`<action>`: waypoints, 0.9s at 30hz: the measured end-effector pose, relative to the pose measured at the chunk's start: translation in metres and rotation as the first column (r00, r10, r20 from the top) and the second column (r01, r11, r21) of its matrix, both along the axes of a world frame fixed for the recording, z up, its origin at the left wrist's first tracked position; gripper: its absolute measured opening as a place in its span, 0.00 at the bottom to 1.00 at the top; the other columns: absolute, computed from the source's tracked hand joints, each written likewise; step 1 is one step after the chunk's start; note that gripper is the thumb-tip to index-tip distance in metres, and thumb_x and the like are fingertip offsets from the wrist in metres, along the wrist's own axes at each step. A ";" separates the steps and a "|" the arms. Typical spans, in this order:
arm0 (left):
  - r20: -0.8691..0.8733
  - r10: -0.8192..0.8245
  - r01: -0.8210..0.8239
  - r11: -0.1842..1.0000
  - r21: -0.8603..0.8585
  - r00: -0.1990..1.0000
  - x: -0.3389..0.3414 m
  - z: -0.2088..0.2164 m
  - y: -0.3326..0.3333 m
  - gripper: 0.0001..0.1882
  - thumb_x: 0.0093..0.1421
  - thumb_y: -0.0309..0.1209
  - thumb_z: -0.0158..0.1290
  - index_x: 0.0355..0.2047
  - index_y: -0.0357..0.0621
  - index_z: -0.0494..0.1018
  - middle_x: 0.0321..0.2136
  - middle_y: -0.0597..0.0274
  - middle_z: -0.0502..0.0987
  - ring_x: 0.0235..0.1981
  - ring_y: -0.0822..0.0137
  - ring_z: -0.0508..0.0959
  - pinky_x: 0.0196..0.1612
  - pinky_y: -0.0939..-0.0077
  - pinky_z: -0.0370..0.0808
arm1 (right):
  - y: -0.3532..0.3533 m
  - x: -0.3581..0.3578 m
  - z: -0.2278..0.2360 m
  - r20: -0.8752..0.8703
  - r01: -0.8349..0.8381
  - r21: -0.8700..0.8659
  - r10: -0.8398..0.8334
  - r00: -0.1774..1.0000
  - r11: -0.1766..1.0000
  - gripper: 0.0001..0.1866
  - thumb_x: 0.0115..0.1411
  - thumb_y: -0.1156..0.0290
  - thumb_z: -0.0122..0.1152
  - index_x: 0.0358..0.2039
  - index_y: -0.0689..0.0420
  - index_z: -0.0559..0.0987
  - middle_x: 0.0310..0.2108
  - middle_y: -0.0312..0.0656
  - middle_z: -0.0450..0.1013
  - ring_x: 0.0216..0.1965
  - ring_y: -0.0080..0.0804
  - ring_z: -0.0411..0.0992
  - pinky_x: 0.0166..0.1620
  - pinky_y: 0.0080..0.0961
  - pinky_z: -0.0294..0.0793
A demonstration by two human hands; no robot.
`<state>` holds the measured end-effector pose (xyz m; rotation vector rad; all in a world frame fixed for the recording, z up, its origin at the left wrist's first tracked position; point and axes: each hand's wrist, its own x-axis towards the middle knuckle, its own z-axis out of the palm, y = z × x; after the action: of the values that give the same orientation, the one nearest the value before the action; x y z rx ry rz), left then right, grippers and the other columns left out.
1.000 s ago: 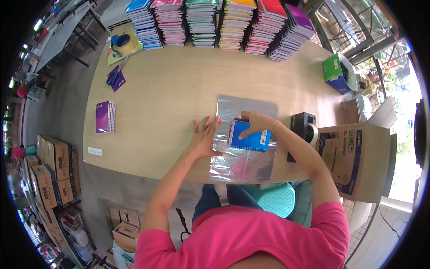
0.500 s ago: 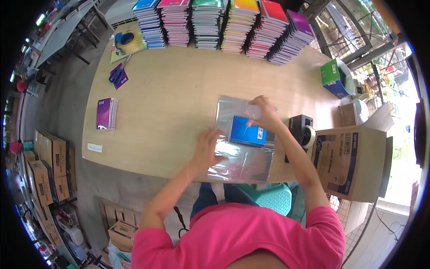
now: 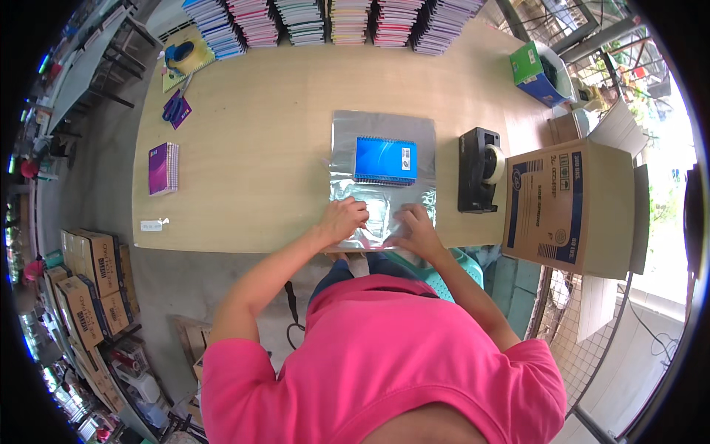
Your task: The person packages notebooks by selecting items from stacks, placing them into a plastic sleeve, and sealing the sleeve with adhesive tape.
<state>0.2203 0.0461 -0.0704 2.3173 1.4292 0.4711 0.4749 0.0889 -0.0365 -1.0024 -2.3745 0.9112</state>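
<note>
A small stack of blue spiral notebooks (image 3: 385, 158) lies on a shiny clear plastic sheet (image 3: 347, 127) in front of me. The sheet's near part reaches the table's front edge. My left hand (image 3: 345, 221) is closed at the near left part of the plastic, its fingers pinched together on it. Over the near right part, my right hand (image 3: 416, 232) has its thumb and fingers apart and bent, touching the plastic. Neither hand touches the notebooks.
A black tape dispenser (image 3: 478, 170) and an open carton (image 3: 547, 207) stand to the right. Purple notebooks (image 3: 160, 170) and scissors (image 3: 175, 108) lie left. Stacks of coloured notebooks (image 3: 299, 21) line the back; a green-blue box (image 3: 538, 72) is far right.
My right hand has left the blue notebooks and come down to the plastic's near part. My left hand has closed on the plastic. The view has shifted, with the table's back partly cut off.
</note>
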 end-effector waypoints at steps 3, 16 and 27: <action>0.001 0.012 -0.012 1.000 -0.025 1.000 0.001 0.001 0.000 0.08 0.53 0.35 0.61 0.30 0.49 0.74 0.31 0.69 0.75 0.36 0.62 0.77 0.34 0.64 0.76 | -0.003 0.003 -0.005 -0.007 -0.031 0.092 0.031 0.999 0.995 0.20 0.43 0.68 0.73 0.38 0.57 0.78 0.42 0.45 0.70 0.47 0.48 0.67 0.49 0.40 0.70; 0.052 0.362 -0.362 0.932 -0.011 0.931 -0.008 0.121 0.033 0.10 0.54 0.27 0.56 0.38 0.44 0.76 0.35 0.58 0.80 0.38 0.53 0.79 0.41 0.58 0.75 | 0.091 0.009 0.080 0.274 0.099 -0.106 -0.067 0.959 0.989 0.08 0.50 0.72 0.65 0.33 0.54 0.83 0.30 0.46 0.80 0.34 0.45 0.79 0.41 0.35 0.78; 0.018 0.335 -0.334 0.933 0.134 0.942 0.084 0.067 0.049 0.43 0.49 0.42 0.66 0.64 0.49 0.62 0.57 0.40 0.60 0.59 0.42 0.61 0.60 0.49 0.61 | 0.257 -0.011 0.028 0.351 0.024 -0.181 0.042 0.935 0.983 0.12 0.52 0.65 0.68 0.29 0.62 0.83 0.25 0.40 0.80 0.27 0.29 0.78 0.32 0.28 0.78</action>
<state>0.3041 0.0954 -0.0032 2.1779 1.8589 0.6767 0.4641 0.3463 -0.0086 -1.3254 -2.6248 1.0419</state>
